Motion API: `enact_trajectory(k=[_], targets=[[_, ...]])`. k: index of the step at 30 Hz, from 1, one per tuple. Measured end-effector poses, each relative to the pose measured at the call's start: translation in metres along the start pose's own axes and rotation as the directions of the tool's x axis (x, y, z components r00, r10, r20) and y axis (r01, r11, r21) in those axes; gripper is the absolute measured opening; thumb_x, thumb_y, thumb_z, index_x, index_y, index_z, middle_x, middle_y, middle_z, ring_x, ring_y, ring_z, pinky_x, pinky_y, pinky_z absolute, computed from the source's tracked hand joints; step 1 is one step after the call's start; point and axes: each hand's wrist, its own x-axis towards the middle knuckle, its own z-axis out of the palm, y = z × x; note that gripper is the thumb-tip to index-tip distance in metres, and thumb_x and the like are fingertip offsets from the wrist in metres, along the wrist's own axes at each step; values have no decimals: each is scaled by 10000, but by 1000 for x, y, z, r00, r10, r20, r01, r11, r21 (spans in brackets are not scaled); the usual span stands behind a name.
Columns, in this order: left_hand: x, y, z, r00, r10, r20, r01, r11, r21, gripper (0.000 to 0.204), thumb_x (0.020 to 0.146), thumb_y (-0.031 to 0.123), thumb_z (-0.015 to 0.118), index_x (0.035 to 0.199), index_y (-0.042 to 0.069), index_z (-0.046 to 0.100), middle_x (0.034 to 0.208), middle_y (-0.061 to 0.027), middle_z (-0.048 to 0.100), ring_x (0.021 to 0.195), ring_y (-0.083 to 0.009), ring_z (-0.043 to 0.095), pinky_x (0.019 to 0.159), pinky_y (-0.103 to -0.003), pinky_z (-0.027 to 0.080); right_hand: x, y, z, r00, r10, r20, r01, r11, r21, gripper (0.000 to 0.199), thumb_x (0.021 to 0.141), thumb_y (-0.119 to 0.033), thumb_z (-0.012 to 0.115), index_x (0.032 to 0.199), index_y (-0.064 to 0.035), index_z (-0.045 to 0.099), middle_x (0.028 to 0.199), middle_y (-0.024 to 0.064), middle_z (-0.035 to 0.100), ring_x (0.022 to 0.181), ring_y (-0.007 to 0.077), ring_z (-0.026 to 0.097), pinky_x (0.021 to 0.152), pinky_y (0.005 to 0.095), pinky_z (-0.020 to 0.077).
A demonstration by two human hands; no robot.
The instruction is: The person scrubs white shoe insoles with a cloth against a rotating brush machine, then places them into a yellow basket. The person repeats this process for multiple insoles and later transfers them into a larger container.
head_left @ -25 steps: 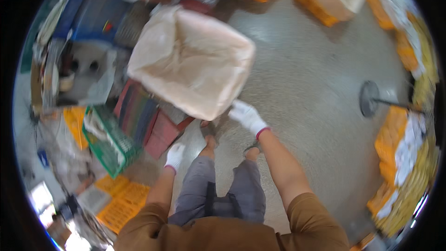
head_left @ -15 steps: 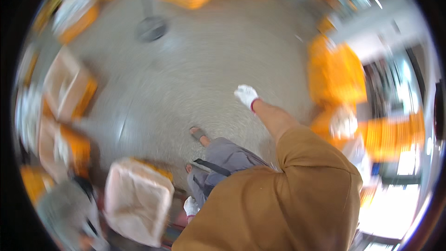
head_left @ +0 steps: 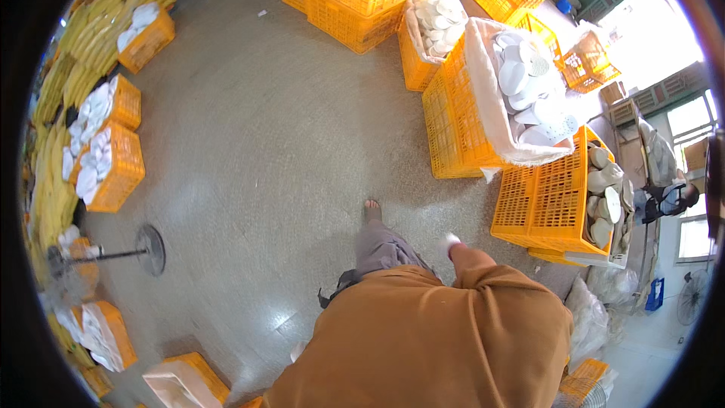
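Note:
My right hand [head_left: 448, 245], in a white glove, hangs low at my side, beyond the edge of my brown shirt. It is small and smeared, so its fingers cannot be made out, and no held thing shows. Of my left hand [head_left: 297, 350], only a sliver of white glove shows past the left edge of my shirt. Nearest to my right hand, off to its right, stands an orange crate [head_left: 529, 204] holding grey-white shoe-shaped pieces. Beyond that, a cloth-lined crate [head_left: 483, 98] heaped with white shoe-shaped pieces [head_left: 521, 75] rests on orange crates.
Stacked orange crates [head_left: 355, 0] stand ahead. Along the left are crates of white pieces [head_left: 113, 170] before long yellow bundles [head_left: 113, 15], and a stand with a round base [head_left: 151, 249]. A lined crate [head_left: 181, 381] lies at lower left. Another person [head_left: 668, 198] is far right.
My view has swung to the right, bringing the filled crates closer. My right hand, stretched out ahead before, is now lower and nearer my body. Less of my left hand shows.

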Motion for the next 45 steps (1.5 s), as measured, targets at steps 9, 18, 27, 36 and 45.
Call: enact_trajectory(k=[9, 18, 27, 36, 45], targets=[[-53, 409, 333, 780, 458, 427, -513, 858, 17, 298, 1020, 217, 663, 1279, 74, 703, 1031, -20, 714, 864, -166, 635, 742, -321, 514, 56, 45, -128, 906, 419, -49, -208, 545, 812, 343, 954, -313, 690, 1119, -20, 758, 1001, 116, 771, 935, 268, 715, 835, 439, 560], [54, 578, 368, 753, 509, 416, -651, 664, 367, 305, 1024, 254, 691, 1266, 69, 712, 1097, -6, 715, 960, -111, 644, 778, -287, 516, 217, -109, -422, 948, 176, -266, 211, 281, 936, 400, 958, -322, 706, 1232, -34, 745, 1008, 54, 770, 915, 172, 710, 816, 326, 554], [231, 739, 252, 802, 287, 524, -478, -217, 851, 210, 992, 200, 616, 1099, 60, 730, 951, -97, 741, 876, -282, 710, 779, -434, 563, 259, -186, -522, 974, 219, -63, -36, 420, 907, 261, 952, -273, 709, 1036, -39, 789, 879, 43, 736, 805, 195, 671, 719, 381, 526], [254, 1078, 420, 865, 464, 192, -467, 884, -36, 343, 1022, 315, 643, 1135, 1, 722, 965, -11, 672, 912, -164, 637, 805, -364, 530, 446, -307, -695, 969, 220, -114, -11, 499, 867, 296, 954, -279, 708, 1097, -28, 773, 921, 62, 747, 816, 212, 681, 746, 386, 542], [425, 1203, 419, 842, 215, 495, -536, 442, 720, 331, 952, 281, 650, 1116, -7, 643, 1036, -197, 687, 922, -372, 657, 803, -471, 524, 775, -573, -1041, 922, -95, -376, 374, 483, 792, 286, 978, -281, 605, 940, -22, 721, 889, 169, 715, 848, 322, 681, 779, 444, 524]])
